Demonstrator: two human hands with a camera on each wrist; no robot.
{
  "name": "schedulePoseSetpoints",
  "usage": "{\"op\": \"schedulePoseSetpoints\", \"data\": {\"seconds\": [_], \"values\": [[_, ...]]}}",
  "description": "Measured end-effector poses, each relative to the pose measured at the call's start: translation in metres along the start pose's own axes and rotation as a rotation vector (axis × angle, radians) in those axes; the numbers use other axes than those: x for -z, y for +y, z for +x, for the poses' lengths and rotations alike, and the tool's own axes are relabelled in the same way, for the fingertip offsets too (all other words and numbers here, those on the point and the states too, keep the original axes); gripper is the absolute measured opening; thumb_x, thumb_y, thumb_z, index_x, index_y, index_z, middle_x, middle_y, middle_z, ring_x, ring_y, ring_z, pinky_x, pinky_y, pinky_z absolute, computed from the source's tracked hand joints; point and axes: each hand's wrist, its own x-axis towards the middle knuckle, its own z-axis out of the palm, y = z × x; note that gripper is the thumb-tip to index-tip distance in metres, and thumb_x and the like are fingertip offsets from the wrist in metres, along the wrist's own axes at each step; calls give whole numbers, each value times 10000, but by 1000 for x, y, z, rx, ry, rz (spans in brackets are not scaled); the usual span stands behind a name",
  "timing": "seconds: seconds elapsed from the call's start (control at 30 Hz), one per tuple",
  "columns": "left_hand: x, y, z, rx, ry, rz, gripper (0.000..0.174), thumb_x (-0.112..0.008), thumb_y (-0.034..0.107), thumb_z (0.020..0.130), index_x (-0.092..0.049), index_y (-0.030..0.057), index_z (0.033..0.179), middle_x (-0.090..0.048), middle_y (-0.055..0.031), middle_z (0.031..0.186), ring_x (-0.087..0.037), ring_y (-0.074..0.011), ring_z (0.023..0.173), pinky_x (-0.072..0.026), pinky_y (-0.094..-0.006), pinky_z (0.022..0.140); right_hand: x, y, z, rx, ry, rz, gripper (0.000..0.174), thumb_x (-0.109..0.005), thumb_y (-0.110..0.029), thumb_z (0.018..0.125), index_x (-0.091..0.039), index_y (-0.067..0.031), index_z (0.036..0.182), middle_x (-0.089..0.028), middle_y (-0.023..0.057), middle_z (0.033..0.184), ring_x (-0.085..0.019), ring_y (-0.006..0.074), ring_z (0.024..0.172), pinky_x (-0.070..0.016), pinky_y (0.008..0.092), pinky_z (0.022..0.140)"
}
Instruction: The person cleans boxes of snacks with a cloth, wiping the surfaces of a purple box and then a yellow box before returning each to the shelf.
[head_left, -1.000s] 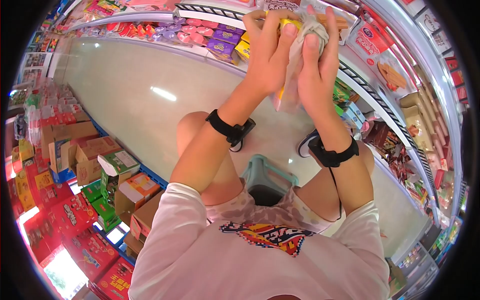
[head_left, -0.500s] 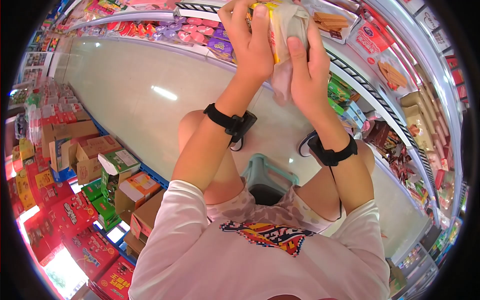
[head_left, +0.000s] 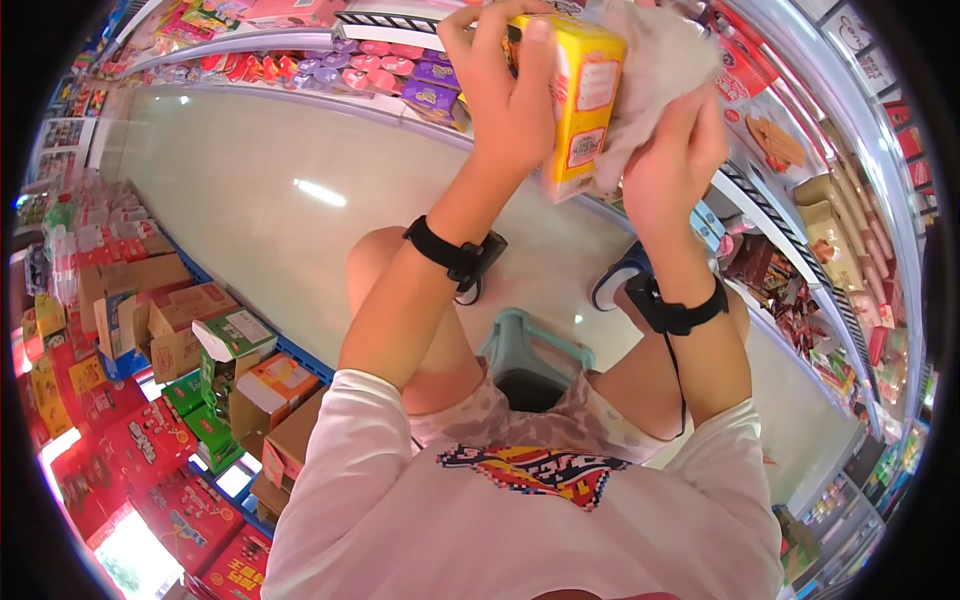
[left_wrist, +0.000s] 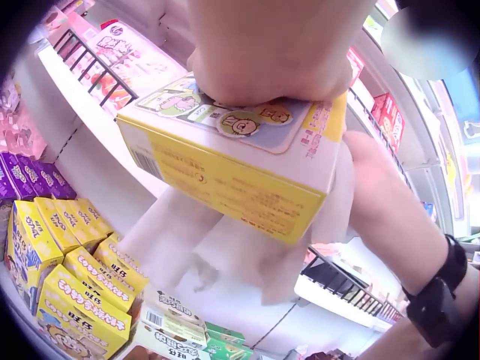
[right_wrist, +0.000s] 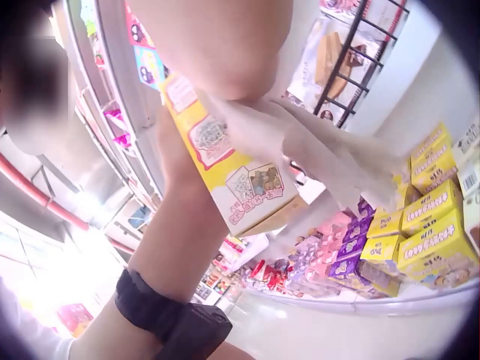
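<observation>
My left hand (head_left: 505, 90) grips a yellow and white snack carton (head_left: 590, 85) by its side, thumb along the near edge. In the left wrist view the carton (left_wrist: 225, 169) shows cartoon stickers and a barcode. My right hand (head_left: 680, 160) holds a thin whitish cloth (head_left: 665, 65) with curled fingers, beside the carton's right face. The cloth (left_wrist: 217, 247) hangs loosely below the carton in the left wrist view. In the right wrist view, the cloth (right_wrist: 315, 150) spreads out from under the right hand (right_wrist: 217, 45), and the carton's printed side faces the camera.
Shelves with a black wire rail (head_left: 770, 215) curve ahead and to the right. Similar yellow cartons (left_wrist: 82, 300) and purple boxes (head_left: 435, 95) stand on a lower shelf. A grey-green stool (head_left: 540, 350) sits between the knees. Opened cardboard boxes (head_left: 180, 330) are stacked at the left.
The cloth was bunched against the carton; now the right hand has moved right and it spreads out beside the carton. More of the carton's yellow side shows. The left hand keeps its grip.
</observation>
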Motion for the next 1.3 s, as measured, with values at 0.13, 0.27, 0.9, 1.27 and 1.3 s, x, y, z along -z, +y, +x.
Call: {"op": "schedulePoseSetpoints", "data": {"seconds": [0.13, 0.27, 0.9, 1.27, 1.3], "values": [[-9, -31, -2, -105, 10, 158, 424, -510, 418, 1029, -621, 63, 1232, -582, -130, 1204, -439, -306, 1125, -364, -435, 1007, -15, 10, 6, 622, -491, -659, 431, -517, 17, 1038, -592, -37, 1459, -459, 202, 1603, -478, 373, 1457, -495, 414, 1102], [-9, -70, -2, -22, 152, 173, 348, -654, 282, 946, -624, 43, 1196, -607, -170, 1255, -547, -376, 1066, -437, -475, 912, -22, 2, 3, 337, -576, -453, 533, -555, 97, 967, -594, -69, 1473, -432, 183, 1625, -404, 404, 1502, -500, 411, 1098], [63, -57, 53, 502, 254, -866, 460, -376, 456, 1092, -616, 105, 1269, -701, -61, 1134, -705, -219, 984, -592, -390, 838, -13, 9, -24, 652, -790, -667, 379, -704, -50, 870, -692, -39, 1249, -640, 58, 1423, -609, 313, 1296, -546, 453, 1067], [15, -8, 25, 744, -86, -1263, 456, -421, 485, 1095, -567, 95, 1280, -682, -96, 1058, -680, -207, 920, -576, -347, 885, -12, 21, -5, 963, -470, -752, 536, -697, -70, 849, -653, -123, 1381, -571, 47, 1507, -551, 299, 1280, -514, 452, 1058], [14, -8, 20, 765, -106, -1168, 488, -387, 500, 1098, -585, 101, 1297, -691, -78, 1136, -689, -213, 992, -578, -366, 896, -11, 16, 0, 941, -407, -751, 542, -690, -53, 847, -654, -128, 1382, -554, 75, 1524, -541, 318, 1291, -516, 460, 1045]]}}
